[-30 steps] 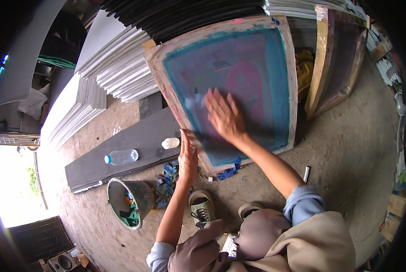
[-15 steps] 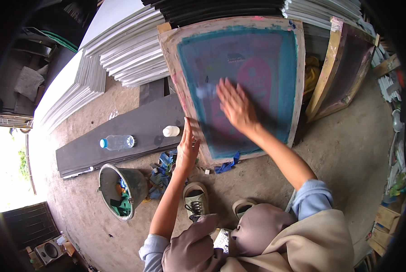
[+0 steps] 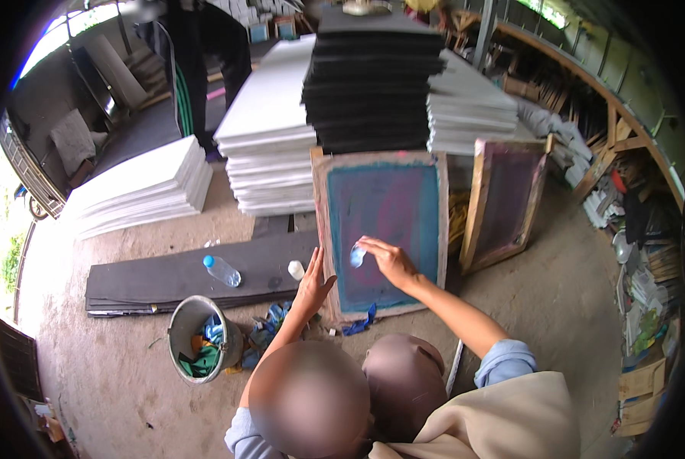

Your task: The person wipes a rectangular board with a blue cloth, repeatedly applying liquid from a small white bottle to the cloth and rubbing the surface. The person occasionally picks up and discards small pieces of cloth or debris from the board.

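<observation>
A screen-printing frame (image 3: 440, 264) stands upright, leaning against the stacks behind it. Its mesh is blue-teal with a faint pink figure. My right hand (image 3: 392, 266) is at the mesh, fingers together, with a pale bluish-white wad (image 3: 357, 256) under the fingertips; its material is unclear, perhaps cloth. Against the left edge of the frame rests my left hand (image 3: 312, 291), fingers stretched out, holding nothing. Close to that hand a small white bottle (image 3: 296, 270) stands on dark sheets (image 3: 159, 279). Blue cloth scraps (image 3: 360, 321) lie at the frame's foot.
A clear water bottle (image 3: 222, 271) lies on the dark sheets. The bucket (image 3: 176, 344) left of me holds coloured rags. Behind are white sheet stacks (image 3: 270, 145) and a black stack (image 3: 369, 92). Another wooden-framed screen (image 3: 472, 214) leans at right. A person in dark trousers (image 3: 189, 69) stands far left.
My view has tilted up, showing more of the room and the other person. My right hand has turned from spread fingers to fingers together; the left stays at the frame's edge.
</observation>
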